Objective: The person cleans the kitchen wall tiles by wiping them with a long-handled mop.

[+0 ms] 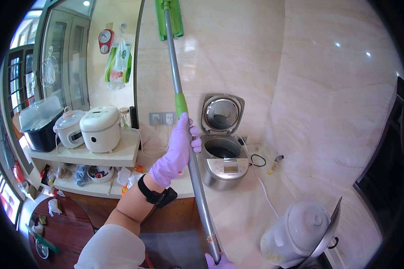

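Our flat mop (196,172) rises before the wall (238,54), likely light and stiff, its smooth pole (199,193) best held at two spread points: our left hand's (177,145) fingers wrap it by the green collar (180,104), our right hand's (226,263) its lower end.
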